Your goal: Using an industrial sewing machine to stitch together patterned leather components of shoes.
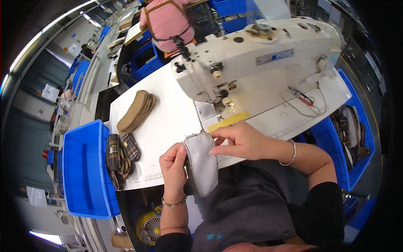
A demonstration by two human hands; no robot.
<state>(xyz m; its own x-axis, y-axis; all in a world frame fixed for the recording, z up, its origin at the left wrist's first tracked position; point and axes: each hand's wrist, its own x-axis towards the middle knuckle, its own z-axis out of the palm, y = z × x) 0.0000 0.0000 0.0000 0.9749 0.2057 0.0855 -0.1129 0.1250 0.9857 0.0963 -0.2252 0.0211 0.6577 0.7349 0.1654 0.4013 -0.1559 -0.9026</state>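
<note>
A pale grey sole-shaped fabric piece [200, 161] with a stitched rim hangs at the front edge of the white sewing table [168, 115]. My left hand [172, 166] pinches its left edge with the thumb on top. My right hand [239, 143] has thumb and index finger at its upper right edge, partly behind it. Just beyond is the white sewing machine [252, 59], with a yellow guide strip [226, 119] by the needle area. A stack of tan insole shapes [134, 111] lies on the left, with plaid fabric pieces [128, 149] below it.
An empty-looking blue crate [86, 168] stands left of the table; another [352, 164], holding dark pieces, is at the right. Red-handled snips [304, 98] lie by the machine. A co-worker in pink [170, 23] sits ahead. A yellow fan [149, 224] is below the table.
</note>
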